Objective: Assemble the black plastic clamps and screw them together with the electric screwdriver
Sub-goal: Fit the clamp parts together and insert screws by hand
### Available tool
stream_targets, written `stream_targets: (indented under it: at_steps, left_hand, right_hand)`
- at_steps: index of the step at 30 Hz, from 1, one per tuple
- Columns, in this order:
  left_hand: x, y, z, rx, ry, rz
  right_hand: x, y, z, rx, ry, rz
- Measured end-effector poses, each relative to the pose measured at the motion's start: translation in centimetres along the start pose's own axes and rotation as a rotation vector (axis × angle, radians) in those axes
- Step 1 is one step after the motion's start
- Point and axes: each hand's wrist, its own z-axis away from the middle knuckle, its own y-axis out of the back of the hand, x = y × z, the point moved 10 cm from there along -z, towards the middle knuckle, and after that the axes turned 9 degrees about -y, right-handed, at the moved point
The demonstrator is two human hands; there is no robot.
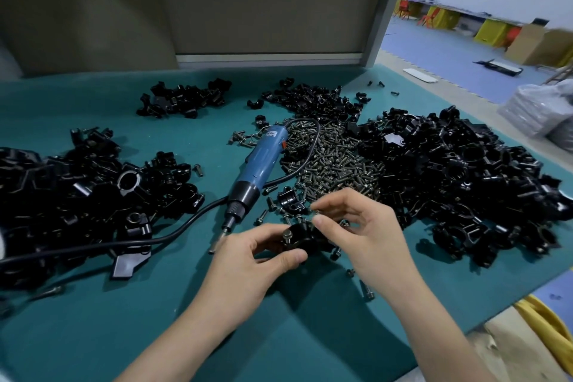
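Observation:
My left hand (248, 260) grips a black plastic clamp (299, 237) low over the green table (279, 335), thumb under it and fingers curled round its left side. A screw head sticks up from the clamp's top. My right hand (362, 229) hovers just right of the clamp and pinches a small screw (317, 211) between thumb and forefinger, above the clamp. The blue electric screwdriver (259, 169) lies on the table to the upper left of my hands, tip pointing toward my left hand.
A heap of loose screws (335, 158) lies behind my hands. Big piles of black clamp parts sit at right (465, 177), left (77, 195) and far back (186, 99). The screwdriver's black cable (173, 234) runs left across the table. The table edge slants at right.

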Motion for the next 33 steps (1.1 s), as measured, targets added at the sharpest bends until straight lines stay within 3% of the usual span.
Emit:
stream_targets:
  at_steps: [4,12,19,25,33]
  left_hand:
    - [0.0,0.0,0.0,0.003,-0.020,0.000]
    - [0.0,-0.2,0.0,-0.016,-0.013,-0.010]
    - [-0.1,-0.2,0.0,-0.022,0.004,-0.024]
    - [0.1,-0.1,-0.1,-0.005,-0.033,-0.039]
    - [0.2,0.1,-0.2,0.046,-0.072,0.000]
  right_hand:
    - [-1.4,-0.3,0.4,-0.012,0.122,0.158]
    - [-0.5,0.1,-0.5,-0.105,-0.021,0.165]
    - [1.3,-1.2,-0.4,-0.283,-0.287,-0.138]
    - [3.3,-2.3,0.2,-0.385,-0.503,-0.245]
    - [4.3,-3.1,0.4,-0.325,-0.561,-0.543]
